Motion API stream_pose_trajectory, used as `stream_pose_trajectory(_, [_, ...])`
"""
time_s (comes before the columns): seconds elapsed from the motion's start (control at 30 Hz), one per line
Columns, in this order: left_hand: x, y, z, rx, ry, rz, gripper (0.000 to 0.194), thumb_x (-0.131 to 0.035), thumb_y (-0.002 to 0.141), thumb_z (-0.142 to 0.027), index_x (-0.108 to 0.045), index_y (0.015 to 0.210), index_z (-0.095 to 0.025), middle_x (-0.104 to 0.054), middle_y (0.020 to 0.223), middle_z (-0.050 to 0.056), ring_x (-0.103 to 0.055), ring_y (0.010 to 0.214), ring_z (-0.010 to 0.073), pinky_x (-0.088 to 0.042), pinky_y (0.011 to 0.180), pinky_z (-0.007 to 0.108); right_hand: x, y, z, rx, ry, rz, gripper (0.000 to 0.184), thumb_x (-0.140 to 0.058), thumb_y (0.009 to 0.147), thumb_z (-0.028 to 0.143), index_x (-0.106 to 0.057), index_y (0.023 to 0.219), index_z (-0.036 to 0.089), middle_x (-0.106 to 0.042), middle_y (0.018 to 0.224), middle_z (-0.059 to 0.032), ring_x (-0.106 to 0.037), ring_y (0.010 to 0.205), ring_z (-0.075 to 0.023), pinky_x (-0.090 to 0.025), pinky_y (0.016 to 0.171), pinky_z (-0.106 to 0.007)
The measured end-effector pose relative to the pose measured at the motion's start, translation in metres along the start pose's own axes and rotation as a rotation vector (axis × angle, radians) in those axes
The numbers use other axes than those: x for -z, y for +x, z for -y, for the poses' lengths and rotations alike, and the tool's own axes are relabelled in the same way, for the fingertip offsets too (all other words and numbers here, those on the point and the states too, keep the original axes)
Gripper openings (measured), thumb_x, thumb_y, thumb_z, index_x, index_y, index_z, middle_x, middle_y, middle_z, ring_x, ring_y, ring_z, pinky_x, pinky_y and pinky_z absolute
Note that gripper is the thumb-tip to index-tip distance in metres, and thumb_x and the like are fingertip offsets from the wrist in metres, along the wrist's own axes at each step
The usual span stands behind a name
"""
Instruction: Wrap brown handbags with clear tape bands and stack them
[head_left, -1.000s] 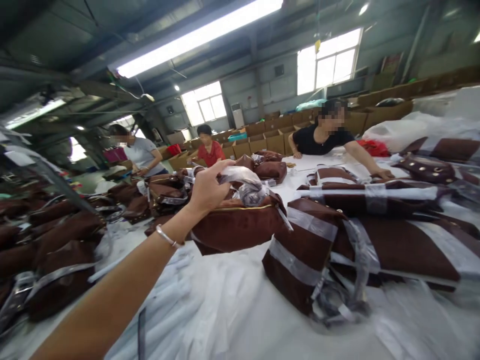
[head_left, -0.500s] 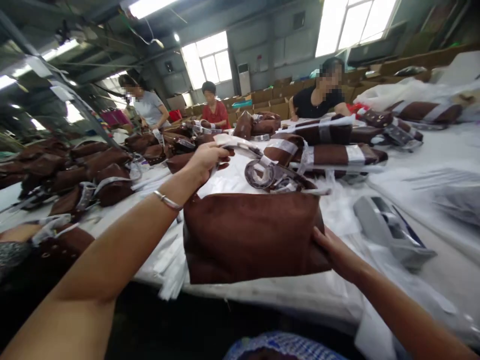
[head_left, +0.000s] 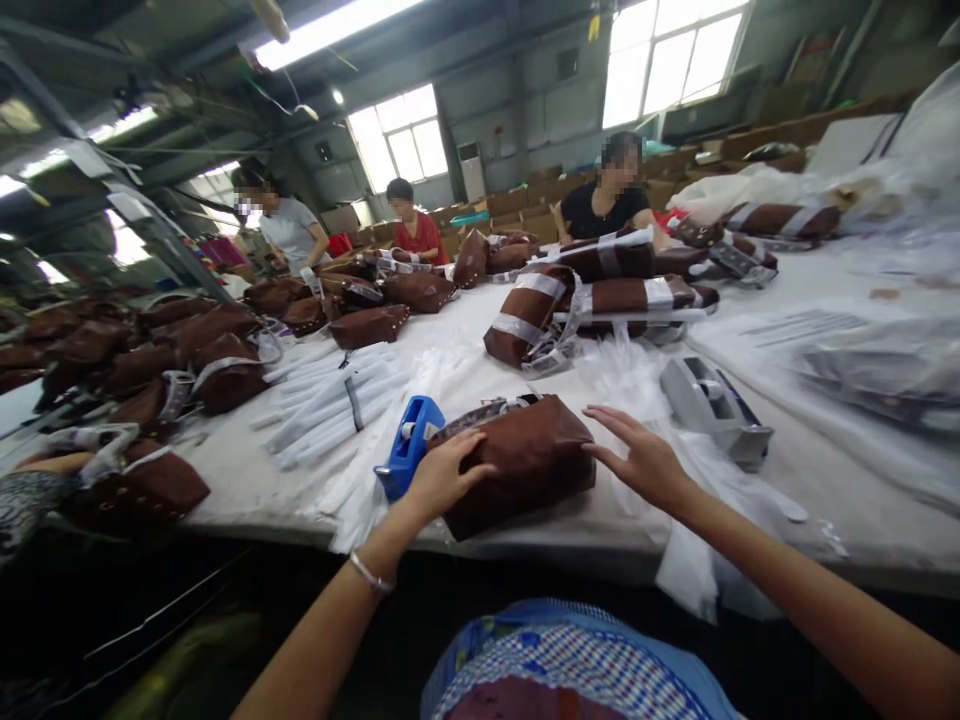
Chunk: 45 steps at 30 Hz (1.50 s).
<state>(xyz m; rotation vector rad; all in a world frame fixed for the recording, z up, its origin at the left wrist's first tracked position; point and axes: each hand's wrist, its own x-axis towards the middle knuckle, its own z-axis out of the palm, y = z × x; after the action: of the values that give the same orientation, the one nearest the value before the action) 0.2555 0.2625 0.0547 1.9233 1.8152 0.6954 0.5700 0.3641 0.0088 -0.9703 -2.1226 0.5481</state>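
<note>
A brown handbag [head_left: 525, 462] lies on the white table in front of me, its wrapped strap [head_left: 495, 408] along the far side. My left hand [head_left: 450, 478] rests on the bag's left end, fingers stretched over the top. At the right end, my right hand [head_left: 636, 455] has its fingers spread, the tips at or just beside the bag's corner; I cannot tell if they touch. A blue tape dispenser [head_left: 411, 445] stands just beyond my left hand. To the right is a grey tape dispenser [head_left: 716, 410].
Brown bags with white wrapping [head_left: 525, 315] lie farther back. White rolled strips [head_left: 330, 405] are spread at left, near a heap of brown bags [head_left: 176, 345]. Thin white plastic [head_left: 694, 560] hangs over the front edge. A co-worker's patterned sleeve [head_left: 30, 505] shows at far left; several people work across the table.
The handbag has come down onto the table and turned. My left hand has let go of the strap and moved onto the bag; my right hand has opened at its right end.
</note>
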Motion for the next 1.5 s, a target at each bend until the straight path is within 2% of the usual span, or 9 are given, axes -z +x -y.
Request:
stream_pose_trajectory(0.1, [-0.029, -0.045, 0.006, -0.107, 0.223, -0.193, 0.069, -0.076, 0.08, -0.036, -0.049, 0.143, -0.026, -0.049, 0.15, 0.01, -0.044, 0.14, 0.0301, -0.037, 0.118, 0.049, -0.011, 0.016, 0.018, 0.462, -0.248, 0.166, 0.056, -0.067, 0.09, 0.033, -0.05, 0.144, 0.028, -0.057, 0.142, -0.0086, -0.052, 0.13, -0.029, -0.04, 0.113, -0.053])
stream_pose_trajectory(0.2, [-0.05, -0.063, 0.012, -0.175, 0.46, -0.287, 0.072, -0.074, 0.082, -0.026, -0.044, 0.147, -0.028, -0.057, 0.141, 0.012, -0.052, 0.131, 0.0298, -0.046, 0.111, 0.048, -0.032, 0.026, 0.024, 0.636, -0.362, 0.278, 0.07, -0.075, 0.083, 0.025, -0.046, 0.148, 0.024, -0.058, 0.139, -0.0112, -0.052, 0.127, -0.0295, -0.044, 0.109, -0.05])
stream_pose_trajectory(0.4, [-0.077, -0.059, 0.026, -0.131, 0.615, -0.303, 0.046, -0.057, 0.093, -0.02, -0.057, 0.135, -0.037, -0.067, 0.122, 0.008, -0.063, 0.111, 0.0253, -0.053, 0.092, 0.044, -0.062, 0.011, 0.0, 0.677, -0.48, 0.155, 0.055, -0.062, 0.093, 0.021, -0.049, 0.146, 0.027, -0.067, 0.116, -0.0098, -0.06, 0.102, -0.0251, -0.051, 0.085, -0.038])
stream_pose_trajectory(0.63, [-0.099, -0.054, 0.038, -0.117, 0.603, -0.263, 0.031, -0.047, 0.099, -0.023, -0.066, 0.122, -0.032, -0.073, 0.112, 0.005, -0.066, 0.098, 0.0232, -0.052, 0.079, 0.042, -0.079, -0.004, -0.017, 0.703, -0.504, 0.13, 0.054, -0.05, 0.094, 0.007, -0.053, 0.143, 0.03, -0.07, 0.106, -0.0052, -0.059, 0.089, -0.02, -0.045, 0.074, -0.033])
stream_pose_trajectory(0.83, [-0.089, -0.078, 0.042, -0.198, 0.611, -0.267, 0.047, -0.046, 0.095, -0.009, -0.057, 0.135, -0.03, -0.069, 0.125, 0.006, -0.064, 0.111, 0.0228, -0.049, 0.1, 0.044, -0.05, 0.011, -0.013, 0.801, -0.491, 0.316, 0.061, -0.049, 0.089, 0.004, -0.049, 0.146, 0.026, -0.068, 0.113, -0.0071, -0.057, 0.091, -0.0211, -0.048, 0.077, -0.033])
stream_pose_trajectory(1.03, [-0.076, -0.072, 0.044, -0.133, 0.654, -0.169, 0.045, -0.049, 0.089, -0.006, -0.062, 0.126, -0.028, -0.07, 0.114, 0.007, -0.064, 0.094, 0.0229, -0.055, 0.078, 0.038, -0.039, 0.026, -0.027, 0.88, -0.472, 0.401, 0.058, -0.045, 0.094, 0.005, -0.048, 0.146, 0.031, -0.067, 0.103, -0.0045, -0.055, 0.082, -0.0182, -0.047, 0.073, -0.031])
stream_pose_trajectory(1.27, [-0.046, -0.032, 0.033, -0.191, 0.636, 0.13, 0.102, -0.057, 0.073, -0.005, -0.013, 0.157, -0.041, -0.06, 0.097, 0.002, -0.056, 0.084, 0.0229, -0.051, 0.065, 0.032, -0.049, 0.046, -0.034, 0.857, -0.408, 0.574, 0.052, -0.047, 0.098, 0.014, -0.049, 0.144, 0.039, -0.063, 0.095, -0.0029, -0.054, 0.082, -0.0159, -0.046, 0.069, -0.025])
stream_pose_trajectory(1.37, [-0.051, -0.026, 0.045, -0.252, 0.643, 0.154, 0.096, -0.053, 0.078, -0.006, -0.012, 0.156, -0.042, -0.057, 0.093, 0.002, -0.055, 0.082, 0.0215, -0.05, 0.065, 0.031, -0.053, 0.052, -0.045, 0.869, -0.329, 0.619, 0.051, -0.049, 0.099, 0.018, -0.049, 0.144, 0.042, -0.062, 0.095, -0.0019, -0.054, 0.081, -0.0151, -0.045, 0.067, -0.025])
stream_pose_trajectory(1.5, [-0.079, -0.032, 0.069, -0.281, 0.694, 0.066, 0.079, -0.044, 0.089, -0.008, -0.019, 0.155, -0.042, -0.055, 0.086, 0.002, -0.055, 0.08, 0.0205, -0.048, 0.067, 0.032, -0.07, 0.041, -0.067, 0.86, -0.231, 0.452, 0.05, -0.049, 0.1, 0.017, -0.051, 0.142, 0.044, -0.06, 0.089, 0.0004, -0.051, 0.075, -0.0136, -0.046, 0.069, -0.025])
